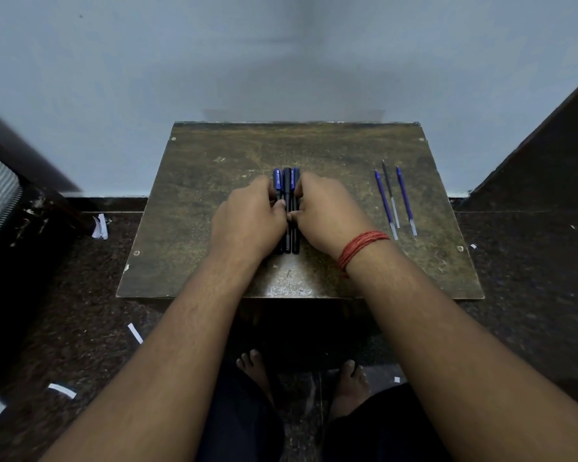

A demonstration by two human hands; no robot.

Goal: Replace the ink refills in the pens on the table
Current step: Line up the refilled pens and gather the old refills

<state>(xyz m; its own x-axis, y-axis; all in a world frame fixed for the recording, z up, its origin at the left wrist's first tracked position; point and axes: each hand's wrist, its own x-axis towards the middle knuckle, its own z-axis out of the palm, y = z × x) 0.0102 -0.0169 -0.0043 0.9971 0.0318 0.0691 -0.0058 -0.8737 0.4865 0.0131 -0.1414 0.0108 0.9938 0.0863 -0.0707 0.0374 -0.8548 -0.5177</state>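
Three capped pens (287,185), two with blue caps and one black, lie side by side pointing away from me at the middle of the small brown table (214,261). My left hand (247,221) holds the bundle from the left, thumb and fingers curled against it. From the right, my right hand (324,215) grips the same bundle, its wrist wrapped in red thread. Both hands hide the pens' middles. Three loose ink refills (394,201), two blue and one dark, lie in a row near the table's right edge.
The table stands against a pale wall on a dark speckled floor. White paper scraps (100,226) lie on the floor to the left. A dark chair (0,195) is at the left, a dark panel (548,145) at the right. My bare feet (257,368) are below the table.
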